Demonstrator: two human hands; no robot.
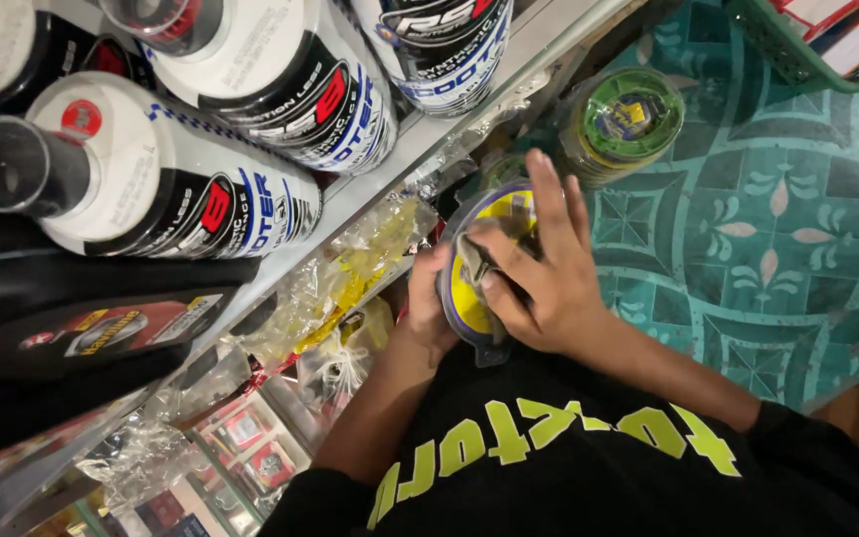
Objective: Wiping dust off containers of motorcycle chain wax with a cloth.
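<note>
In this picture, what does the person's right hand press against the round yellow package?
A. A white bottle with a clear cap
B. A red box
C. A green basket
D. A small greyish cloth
D: the right hand presses a small greyish cloth onto the face of the round yellow package, while the left hand grips that package from the other side.

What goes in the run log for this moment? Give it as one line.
left hand: holds round yellow tin | right hand: presses cloth on tin lid | nearby: green round tin, white bottles on shelf
</note>
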